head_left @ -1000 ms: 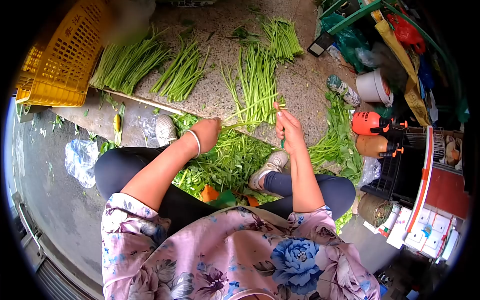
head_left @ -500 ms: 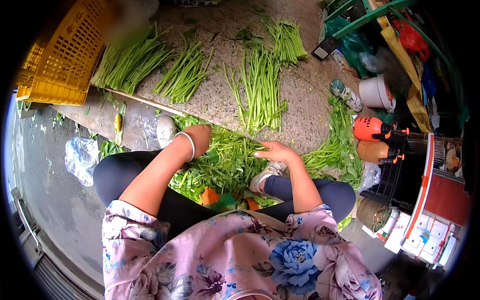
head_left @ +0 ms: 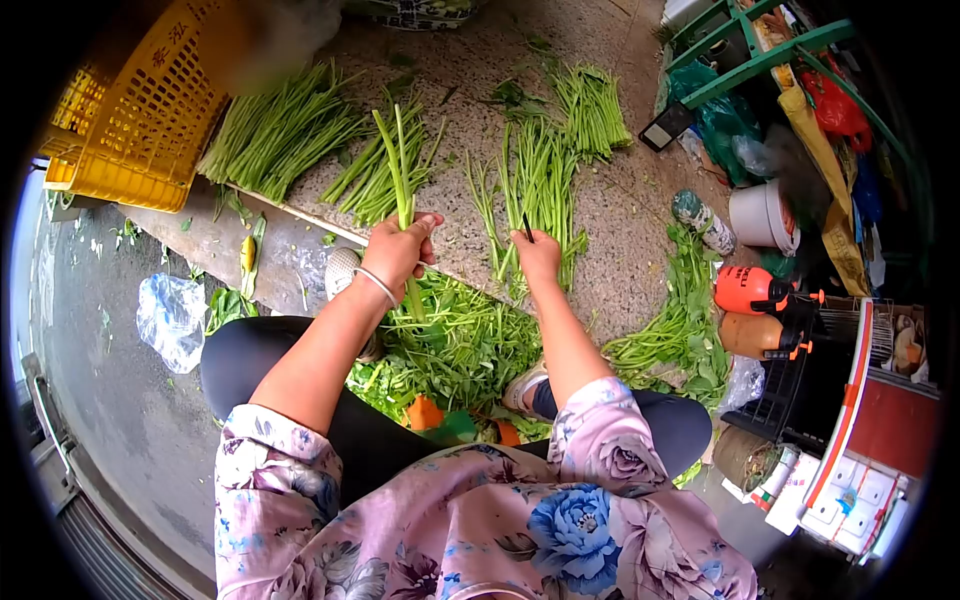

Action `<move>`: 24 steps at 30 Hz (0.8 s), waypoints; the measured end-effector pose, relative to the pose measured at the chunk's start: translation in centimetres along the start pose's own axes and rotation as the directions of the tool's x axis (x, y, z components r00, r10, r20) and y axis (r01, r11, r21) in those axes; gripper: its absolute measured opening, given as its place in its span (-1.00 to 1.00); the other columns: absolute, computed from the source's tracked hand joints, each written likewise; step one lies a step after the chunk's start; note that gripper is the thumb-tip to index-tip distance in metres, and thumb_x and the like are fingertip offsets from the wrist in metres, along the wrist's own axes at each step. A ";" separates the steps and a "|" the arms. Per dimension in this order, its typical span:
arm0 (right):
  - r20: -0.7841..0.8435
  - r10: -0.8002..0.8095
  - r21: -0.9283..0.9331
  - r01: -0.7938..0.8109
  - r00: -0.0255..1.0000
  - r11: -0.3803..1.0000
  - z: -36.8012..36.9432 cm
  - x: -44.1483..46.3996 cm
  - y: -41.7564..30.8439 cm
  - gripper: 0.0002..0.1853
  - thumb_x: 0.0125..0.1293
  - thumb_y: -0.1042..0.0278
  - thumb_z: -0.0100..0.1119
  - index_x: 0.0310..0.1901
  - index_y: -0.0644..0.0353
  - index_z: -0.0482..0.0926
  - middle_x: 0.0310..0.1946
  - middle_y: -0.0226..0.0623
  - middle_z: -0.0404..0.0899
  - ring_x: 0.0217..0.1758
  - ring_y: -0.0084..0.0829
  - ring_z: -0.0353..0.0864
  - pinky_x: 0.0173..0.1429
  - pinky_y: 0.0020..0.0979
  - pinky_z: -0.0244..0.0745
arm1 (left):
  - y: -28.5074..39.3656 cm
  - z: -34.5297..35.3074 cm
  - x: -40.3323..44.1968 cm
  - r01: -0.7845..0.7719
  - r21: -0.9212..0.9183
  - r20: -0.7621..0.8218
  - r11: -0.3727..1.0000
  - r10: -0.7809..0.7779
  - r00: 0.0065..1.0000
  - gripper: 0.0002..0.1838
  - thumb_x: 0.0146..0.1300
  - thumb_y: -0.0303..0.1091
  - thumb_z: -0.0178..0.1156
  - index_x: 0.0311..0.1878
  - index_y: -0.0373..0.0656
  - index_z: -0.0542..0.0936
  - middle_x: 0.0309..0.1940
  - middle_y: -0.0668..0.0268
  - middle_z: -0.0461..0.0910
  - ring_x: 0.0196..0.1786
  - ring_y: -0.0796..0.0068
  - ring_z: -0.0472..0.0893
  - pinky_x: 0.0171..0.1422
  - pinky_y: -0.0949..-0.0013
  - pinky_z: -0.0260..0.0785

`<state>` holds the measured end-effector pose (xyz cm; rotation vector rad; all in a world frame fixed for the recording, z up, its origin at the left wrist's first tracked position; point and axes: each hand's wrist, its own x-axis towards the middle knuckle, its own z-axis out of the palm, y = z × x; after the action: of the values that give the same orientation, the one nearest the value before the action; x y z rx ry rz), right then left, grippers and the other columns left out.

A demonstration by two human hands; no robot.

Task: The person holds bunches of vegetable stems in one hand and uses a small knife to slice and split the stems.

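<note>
My left hand (head_left: 398,250), with a white bangle at the wrist, is closed around a few pale green vegetable stems (head_left: 402,170) that look like water spinach. The stems stand up past the fingers, and their lower ends show beneath the hand. My right hand (head_left: 540,256) is closed on a thin dark tool (head_left: 527,228), perhaps a small knife; its tip points away from me. Behind that hand lies a bundle of trimmed stems (head_left: 545,180). Between my legs, below both hands, spreads a heap of loose leaves and stems (head_left: 450,340).
More stem bundles (head_left: 285,130) lie on the stone slab beside a yellow plastic crate (head_left: 150,110). To the right are leafy greens (head_left: 680,310), a red spray bottle (head_left: 745,288), an orange-brown one (head_left: 752,335) and a white bucket (head_left: 760,215). A clear plastic bag (head_left: 170,320) lies left.
Both hands have risen from the leaf heap toward the slab. My left hand now holds stems upright, and the dark tool now shows in my right hand. The view has shifted slightly.
</note>
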<state>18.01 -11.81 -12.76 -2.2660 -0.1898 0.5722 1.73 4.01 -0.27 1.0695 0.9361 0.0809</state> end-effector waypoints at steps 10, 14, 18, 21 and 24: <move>0.192 -0.261 0.552 0.115 0.946 0.826 -1.7 -11.7 -6.1 -0.86 0.09 0.41 0.24 -0.38 0.30 0.54 -0.52 -0.49 0.50 -0.46 -0.72 0.38 -0.35 -0.66 0.31 | 0.2 2.9 -0.6 -0.004 -0.072 0.146 0.997 0.015 0.989 -0.77 0.15 -0.27 0.17 -0.15 -0.13 0.49 -0.30 0.33 0.59 -0.35 0.65 0.55 -0.62 0.65 0.07; 0.191 -0.229 0.669 0.045 0.955 0.742 -2.8 -12.0 -6.5 -0.74 0.19 0.23 0.16 -0.25 0.28 0.52 -0.59 -0.59 0.35 -0.55 -0.76 0.23 -0.48 -0.71 0.15 | 0.0 3.2 -0.7 -0.020 -0.147 0.200 0.989 0.050 0.979 -0.81 0.15 -0.32 0.17 -0.20 -0.14 0.47 -0.36 0.32 0.58 -0.42 0.64 0.54 -0.65 0.67 0.08; 0.264 -0.269 0.821 -0.069 0.926 0.567 -4.9 -12.6 -9.4 -0.59 0.31 0.19 -0.03 0.10 0.25 0.36 -0.59 -0.58 0.23 -0.60 -0.77 0.10 -0.57 -0.72 0.00 | -0.1 3.3 -1.1 -0.042 -0.091 0.291 0.995 0.067 0.954 -0.85 0.17 -0.37 0.13 -0.21 -0.16 0.47 -0.42 0.35 0.55 -0.45 0.65 0.52 -0.66 0.66 0.07; 0.281 -0.274 0.820 -0.082 0.920 0.567 -4.6 -11.7 -9.5 -0.60 0.30 0.25 -0.01 0.13 0.21 0.35 -0.60 -0.60 0.22 -0.61 -0.77 0.09 -0.59 -0.72 -0.01 | -0.3 3.1 -1.3 -0.048 -0.042 0.321 0.998 0.059 0.945 -0.86 0.17 -0.37 0.13 -0.22 -0.18 0.47 -0.42 0.35 0.54 -0.46 0.64 0.51 -0.67 0.66 0.06; 0.246 -0.240 0.794 -0.053 0.939 0.606 -4.8 -11.3 -9.1 -0.61 0.29 0.29 0.00 0.13 0.17 0.35 -0.64 -0.64 0.19 -0.64 -0.78 0.08 -0.61 -0.72 -0.02 | 0.1 2.9 -1.8 -0.031 -0.056 0.318 0.998 0.047 0.947 -0.86 0.16 -0.37 0.15 -0.25 -0.19 0.48 -0.44 0.36 0.54 -0.49 0.65 0.50 -0.68 0.67 0.06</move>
<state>10.53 -12.14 0.57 -1.2582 -0.1727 0.7879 2.64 1.18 1.38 1.0181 0.6167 -0.0361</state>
